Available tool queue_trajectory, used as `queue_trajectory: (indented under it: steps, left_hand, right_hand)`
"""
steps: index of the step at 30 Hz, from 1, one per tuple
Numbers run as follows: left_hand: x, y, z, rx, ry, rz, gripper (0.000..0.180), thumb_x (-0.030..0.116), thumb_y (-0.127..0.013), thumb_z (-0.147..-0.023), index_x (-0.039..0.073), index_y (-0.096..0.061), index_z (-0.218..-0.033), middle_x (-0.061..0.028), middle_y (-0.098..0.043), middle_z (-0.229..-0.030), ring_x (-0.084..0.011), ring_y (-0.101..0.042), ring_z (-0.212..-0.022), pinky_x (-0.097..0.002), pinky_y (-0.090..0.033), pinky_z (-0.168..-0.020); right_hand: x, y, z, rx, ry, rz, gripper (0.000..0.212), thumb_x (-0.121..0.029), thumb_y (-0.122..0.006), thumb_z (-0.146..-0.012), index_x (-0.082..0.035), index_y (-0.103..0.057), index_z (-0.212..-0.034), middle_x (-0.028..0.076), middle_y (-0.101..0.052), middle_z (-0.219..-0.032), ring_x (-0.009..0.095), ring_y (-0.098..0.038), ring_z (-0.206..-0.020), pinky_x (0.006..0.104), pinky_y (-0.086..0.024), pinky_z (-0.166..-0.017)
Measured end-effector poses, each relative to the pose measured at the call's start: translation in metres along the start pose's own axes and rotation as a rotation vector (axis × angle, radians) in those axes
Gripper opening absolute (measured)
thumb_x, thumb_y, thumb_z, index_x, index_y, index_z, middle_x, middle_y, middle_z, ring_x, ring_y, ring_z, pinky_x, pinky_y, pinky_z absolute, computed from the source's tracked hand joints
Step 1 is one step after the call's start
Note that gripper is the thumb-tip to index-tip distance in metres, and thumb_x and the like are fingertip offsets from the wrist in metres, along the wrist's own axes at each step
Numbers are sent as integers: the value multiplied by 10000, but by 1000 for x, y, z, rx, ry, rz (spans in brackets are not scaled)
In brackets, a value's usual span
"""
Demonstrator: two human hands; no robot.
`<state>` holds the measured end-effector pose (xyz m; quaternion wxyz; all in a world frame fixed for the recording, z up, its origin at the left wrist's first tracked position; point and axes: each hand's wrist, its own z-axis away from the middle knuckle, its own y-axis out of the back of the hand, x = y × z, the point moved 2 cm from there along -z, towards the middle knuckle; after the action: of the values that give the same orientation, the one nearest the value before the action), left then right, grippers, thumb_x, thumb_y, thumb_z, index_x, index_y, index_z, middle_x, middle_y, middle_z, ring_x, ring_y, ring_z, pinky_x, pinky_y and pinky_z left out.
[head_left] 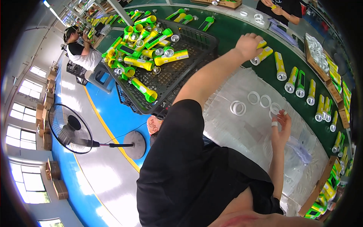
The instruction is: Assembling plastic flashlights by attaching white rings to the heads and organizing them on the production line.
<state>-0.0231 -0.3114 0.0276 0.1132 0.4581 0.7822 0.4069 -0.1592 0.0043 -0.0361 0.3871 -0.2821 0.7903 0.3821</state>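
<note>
My left hand (249, 46) reaches to the far side of the workbench, its fingers curled over a yellow flashlight (261, 44) that they partly hide. Right beside it lies another yellow flashlight (262, 56) with a clear lens end. My right hand (281, 126) is low over the plastic-covered work surface (242, 132), thumb and fingers apart, with white coverings on some fingertips. Those fingertips are at the edge of a white ring (275, 108); a second ring partly shows under it. More white rings lie to the left, among them a single ring (253, 98) and an overlapping pair (238, 108).
A black crate (196, 38) heaped with green and yellow flashlights stands at left. Several flashlights line the green belt (272, 77); cartons (317, 62) edge its far side. Clear plastic (300, 149) lies near my right forearm. A floor fan (72, 126) and two other people are around.
</note>
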Motion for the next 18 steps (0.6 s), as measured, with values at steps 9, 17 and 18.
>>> queue_trajectory:
  steps: [9, 17, 18]
  left_hand:
    - [-227, 255, 145, -427, 445, -586, 410, 172, -711, -701, 166, -646, -1106, -110, -650, -1039, -309, -618, -1031, -442, -509, -857]
    - [-254, 278, 255, -740, 311, -802, 536, 45, -712, -633, 134, -639, -1156, -98, -501, -1227, -269, -456, -1193, -409, -376, -958]
    - [-257, 277, 258, -735, 265, -796, 520, 40, -711, -627, 131, -640, -1134, -100, -506, -1212, -270, -458, -1183, -405, -372, -953]
  right_hand:
    - [-69, -62, -57, -234, 287, -121, 318, 12, -634, -849, -23, -544, -1151, 104, -592, -1131, 189, -598, -978, 300, -491, -846]
    - [-198, -250, -151, -697, 735, 7, 277, -152, -694, -797, 2, -588, -1002, 128, -597, -1051, 317, -598, -988, 394, -490, -851]
    - [-196, -282, -159, -789, 749, 85, 347, -183, -715, -771, 11, -595, -1034, 131, -596, -1082, 317, -588, -1028, 404, -485, -891]
